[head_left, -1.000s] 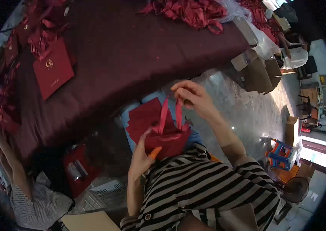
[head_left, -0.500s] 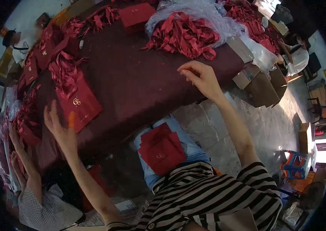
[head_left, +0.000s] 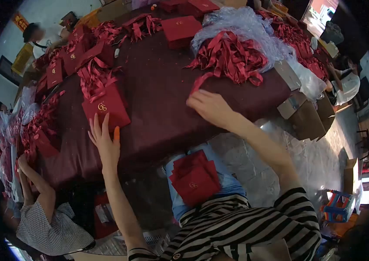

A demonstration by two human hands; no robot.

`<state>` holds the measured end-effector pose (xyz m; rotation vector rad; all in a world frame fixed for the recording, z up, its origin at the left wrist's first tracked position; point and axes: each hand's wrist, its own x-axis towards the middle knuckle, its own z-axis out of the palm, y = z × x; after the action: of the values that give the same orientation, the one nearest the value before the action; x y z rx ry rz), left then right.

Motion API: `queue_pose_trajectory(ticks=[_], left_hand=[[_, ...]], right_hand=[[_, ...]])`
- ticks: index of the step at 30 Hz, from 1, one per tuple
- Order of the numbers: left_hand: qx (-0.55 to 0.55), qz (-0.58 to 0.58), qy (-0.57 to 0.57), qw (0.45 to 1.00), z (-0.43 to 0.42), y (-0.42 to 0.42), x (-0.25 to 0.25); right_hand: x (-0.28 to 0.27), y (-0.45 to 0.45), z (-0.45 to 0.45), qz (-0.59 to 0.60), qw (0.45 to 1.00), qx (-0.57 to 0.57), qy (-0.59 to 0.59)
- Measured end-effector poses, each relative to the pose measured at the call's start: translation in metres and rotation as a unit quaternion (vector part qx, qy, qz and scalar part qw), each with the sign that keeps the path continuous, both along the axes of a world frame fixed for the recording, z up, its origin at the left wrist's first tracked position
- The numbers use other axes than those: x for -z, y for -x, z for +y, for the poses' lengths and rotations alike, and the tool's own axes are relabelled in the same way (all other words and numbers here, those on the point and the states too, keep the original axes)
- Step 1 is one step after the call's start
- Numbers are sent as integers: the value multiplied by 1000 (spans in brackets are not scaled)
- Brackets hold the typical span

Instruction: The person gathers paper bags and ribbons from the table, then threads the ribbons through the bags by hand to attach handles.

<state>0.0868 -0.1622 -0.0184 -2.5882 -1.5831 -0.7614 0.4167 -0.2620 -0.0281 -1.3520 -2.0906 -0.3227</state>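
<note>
My left hand (head_left: 107,143) lies with fingers spread on the lower edge of a red paper bag (head_left: 117,111) with a gold logo. An orange cover (head_left: 116,133) sits on one of its digits. Red ribbons (head_left: 95,80) spill across the top of that bag. My right hand (head_left: 213,109) is closed in a pinch on the end of a red ribbon (head_left: 199,84), which slants up toward a large ribbon heap (head_left: 232,56). Several red bags or folders (head_left: 196,185), fanned in a stack, rest on my lap.
Clear plastic wrap (head_left: 254,37) surrounds the ribbon heap on the dark red tablecloth (head_left: 158,95). More red bags (head_left: 180,31) lie at the back. Open cardboard boxes (head_left: 308,115) stand right of the table. A co-worker in a patterned shirt (head_left: 51,226) sits at my left.
My left hand has come down onto the red bag. My right hand has moved slightly down and now pinches a ribbon. The whole view has shifted, with table items appearing lower and further right.
</note>
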Motion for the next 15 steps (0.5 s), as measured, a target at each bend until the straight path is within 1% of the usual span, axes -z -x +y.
queue_pose_trajectory(ticks=[1,2,3,4,5,7,8,9,10,11,12,13,14,15], left_hand=[[11,-49,-35,998,-9,-3,-1],[22,-96,-69,993,-20,-7,-3],[23,-120,-91,988,-41,-14,-8],[46,-171,-69,982,-60,-18,-4],[69,-221,-47,972,-80,-22,1],[145,-237,75,958,-118,-32,19],[168,-298,145,929,-134,-42,40],[174,-292,212,916,-150,-46,58],[149,-248,292,911,-164,-52,75],[154,-252,307,905,-174,-60,83],[154,-224,302,914,-182,-67,103],[155,-196,294,923,-189,-72,119],[157,-102,269,945,-196,-77,116],[158,-102,269,945,-201,-79,124]], right_hand=[[-3,9,-12,-35,997,1,64],[-3,13,-19,-34,997,4,71],[-5,15,-25,-6,998,-7,59],[-8,15,-28,20,999,-18,46],[-15,15,-31,20,998,-16,51],[-31,11,-35,186,969,-6,164],[-36,6,-34,236,962,-3,139],[-34,-3,-26,239,965,26,106],[-34,-12,-17,242,966,55,74],[-37,-19,-9,194,974,116,28],[-38,-25,2,193,974,115,29],[-38,-30,15,188,970,146,48],[-39,-33,25,184,965,177,67],[-40,-30,34,184,965,177,67]])
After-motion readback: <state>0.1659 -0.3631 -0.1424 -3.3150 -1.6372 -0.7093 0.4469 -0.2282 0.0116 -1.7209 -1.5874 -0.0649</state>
